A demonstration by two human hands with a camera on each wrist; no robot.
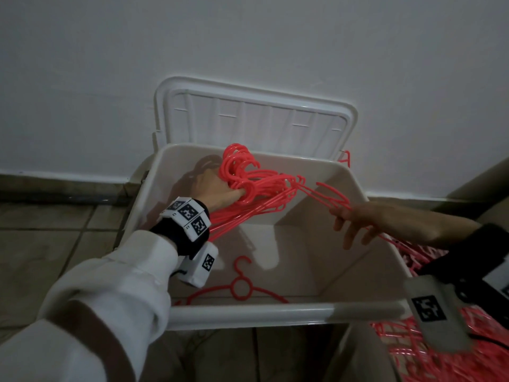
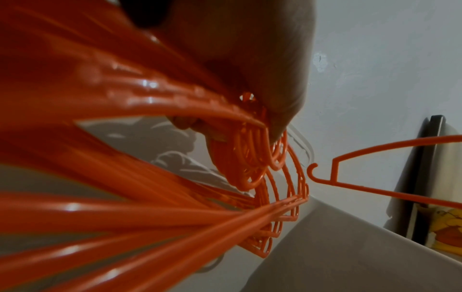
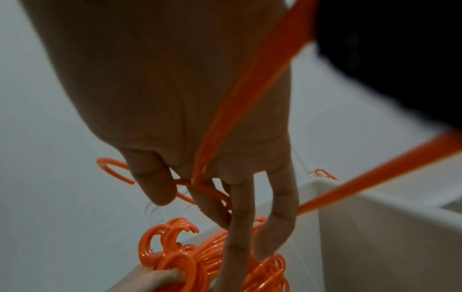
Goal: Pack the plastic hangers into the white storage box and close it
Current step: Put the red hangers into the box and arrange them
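The white storage box [image 1: 275, 310] stands open on the floor, its lid [image 1: 256, 117] leaning back against the wall. My left hand [image 1: 217, 191] is inside the box at the far left and grips a thick bundle of red plastic hangers [image 1: 248, 183] near their hooks; the bundle [image 2: 150, 197] fans out toward the wrist. My right hand [image 1: 355, 219] is over the box's right side and pinches a single red hanger [image 1: 330, 197] between thumb and forefinger [image 3: 210, 205], the other fingers hanging straight. One more hanger [image 1: 241, 288] lies flat on the box floor near the front wall.
A heap of loose red hangers [image 1: 413, 351] lies outside the box at the lower right. Another red hanger tip [image 1: 345, 157] shows behind the box's far right corner. Tiled floor [image 1: 55, 244] runs to the left; the white wall is right behind the lid.
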